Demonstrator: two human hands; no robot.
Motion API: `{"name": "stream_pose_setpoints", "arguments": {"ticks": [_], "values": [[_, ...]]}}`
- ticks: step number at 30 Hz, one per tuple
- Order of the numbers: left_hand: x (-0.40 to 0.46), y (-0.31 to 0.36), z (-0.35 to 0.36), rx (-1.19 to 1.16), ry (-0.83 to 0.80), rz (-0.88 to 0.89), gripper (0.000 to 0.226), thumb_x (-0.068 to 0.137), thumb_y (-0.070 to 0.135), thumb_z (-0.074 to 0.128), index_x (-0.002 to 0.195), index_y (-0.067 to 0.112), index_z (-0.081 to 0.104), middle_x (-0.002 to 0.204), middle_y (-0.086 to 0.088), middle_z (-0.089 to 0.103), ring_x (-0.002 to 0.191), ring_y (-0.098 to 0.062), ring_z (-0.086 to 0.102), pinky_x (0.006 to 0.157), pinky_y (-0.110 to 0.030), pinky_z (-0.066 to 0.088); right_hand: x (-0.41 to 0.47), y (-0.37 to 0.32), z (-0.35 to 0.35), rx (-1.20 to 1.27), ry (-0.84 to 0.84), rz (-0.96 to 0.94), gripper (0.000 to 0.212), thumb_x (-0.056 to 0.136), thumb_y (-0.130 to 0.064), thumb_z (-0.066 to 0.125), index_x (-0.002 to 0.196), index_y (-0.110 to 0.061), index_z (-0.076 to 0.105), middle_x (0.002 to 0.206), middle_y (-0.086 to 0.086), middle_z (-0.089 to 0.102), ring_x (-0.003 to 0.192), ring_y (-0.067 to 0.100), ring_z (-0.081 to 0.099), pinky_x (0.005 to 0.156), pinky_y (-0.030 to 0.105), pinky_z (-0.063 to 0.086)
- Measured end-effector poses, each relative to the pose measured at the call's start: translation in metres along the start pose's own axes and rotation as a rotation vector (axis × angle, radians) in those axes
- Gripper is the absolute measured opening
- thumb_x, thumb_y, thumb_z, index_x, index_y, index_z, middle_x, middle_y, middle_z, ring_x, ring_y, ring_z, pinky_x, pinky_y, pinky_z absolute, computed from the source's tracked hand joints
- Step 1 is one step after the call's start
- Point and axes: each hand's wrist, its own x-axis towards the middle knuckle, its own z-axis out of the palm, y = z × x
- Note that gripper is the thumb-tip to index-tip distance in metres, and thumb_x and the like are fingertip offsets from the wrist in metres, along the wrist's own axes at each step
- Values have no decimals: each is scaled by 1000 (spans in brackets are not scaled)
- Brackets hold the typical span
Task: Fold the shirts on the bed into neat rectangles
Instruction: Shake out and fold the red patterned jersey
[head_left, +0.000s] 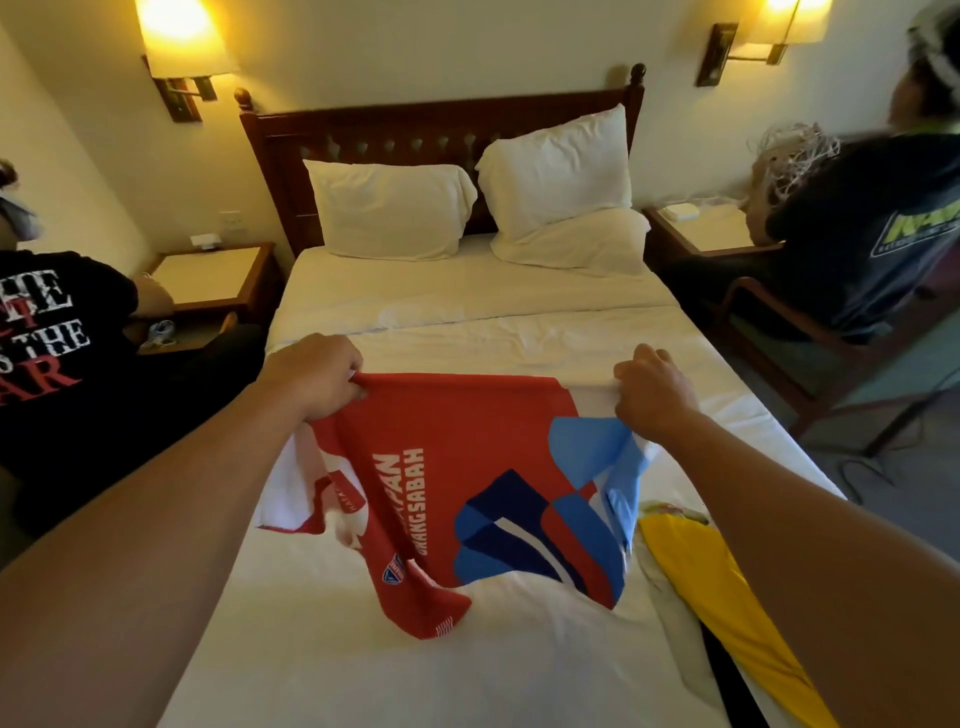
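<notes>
Both hands — left (317, 376), right (652, 392) — pinching red shirt (441, 467) edge above bed (519, 312), yellow shirt (717, 571) beside

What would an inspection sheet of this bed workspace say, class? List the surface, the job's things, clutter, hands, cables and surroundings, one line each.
Surface: bed, white sheet, wrinkled.
Job's things: red shirt held by its far edge, partly lifted, unfolded; yellow shirt crumpled at the right edge.
Clutter: two pillows at the headboard.
Hands: left hand and right hand each grip a far corner of the red shirt.
Cables: dark cable on the floor at right.
Surroundings: two lit wall lamps, a nightstand on each side, a person seated on each side.
</notes>
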Motion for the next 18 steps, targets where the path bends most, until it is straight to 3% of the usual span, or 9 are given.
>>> {"name": "stream_pose_setpoints", "arguments": {"ticks": [3,6,11,18], "values": [[27,-1,-4,-20,106,-48,35,90,32,75,66,13,59,68,-7,60,66,-23,57,56,-29,37,28,1,1,-20,-16,38,24,92,-16,60,114,-12,66,117,9,53,117,28,48,91,41,52],[52,-4,-13,78,209,-83,32,91,34,73,66,19,59,69,-3,59,69,-23,57,59,-31,43,61,-4,-8,-20,6,65,25,92,-19,60,116,-13,65,120,9,53,117,29,49,91,41,48],[78,-2,-45,164,527,-113,18,92,28,72,86,11,74,87,-13,64,86,-38,60,64,-40,44,101,-11,-42,20,148,101,23,93,-12,54,112,-11,68,121,10,56,119,32,47,95,45,42],[48,-9,-84,209,782,-102,30,95,26,69,106,-2,71,96,-24,61,94,-48,54,68,-49,45,93,-21,-80,148,259,75,14,87,-9,55,96,-11,65,106,10,58,101,35,58,94,46,37]]}}
